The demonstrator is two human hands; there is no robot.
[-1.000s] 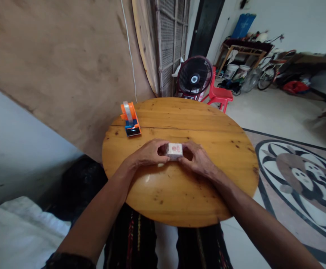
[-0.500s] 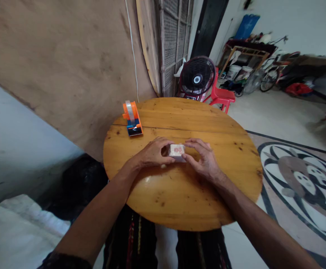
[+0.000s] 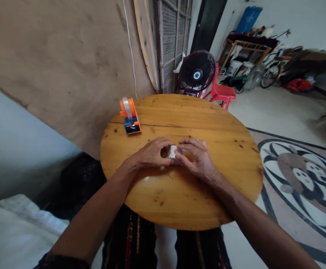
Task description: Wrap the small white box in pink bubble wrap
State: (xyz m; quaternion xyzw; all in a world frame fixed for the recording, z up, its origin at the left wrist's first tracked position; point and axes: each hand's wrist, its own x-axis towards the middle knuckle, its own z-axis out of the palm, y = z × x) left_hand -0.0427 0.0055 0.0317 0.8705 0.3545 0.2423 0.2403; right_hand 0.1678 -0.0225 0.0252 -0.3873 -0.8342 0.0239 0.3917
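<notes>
A small white box (image 3: 172,151) with faint reddish print sits near the middle of the round wooden table (image 3: 185,201). Around its left end, my left hand (image 3: 154,152) has its thumb and fingers closed. My right hand (image 3: 198,157) grips the right end, its thumb on the near side and its fingers over the far side, hiding part of the print. An orange and blue tape dispenser (image 3: 131,116) with a roll of clear tape stands at the table's back left, away from both hands.
Behind the table are a dark fan (image 3: 197,71) and a red plastic chair (image 3: 221,91). A brown board (image 3: 67,56) leans along the left side. Black bags (image 3: 79,183) and a white sack (image 3: 20,228) lie at the lower left.
My right hand has moved slightly left, and its thumb and fingers now cover more of the box. The view has shifted a little. My left hand keeps its hold.
</notes>
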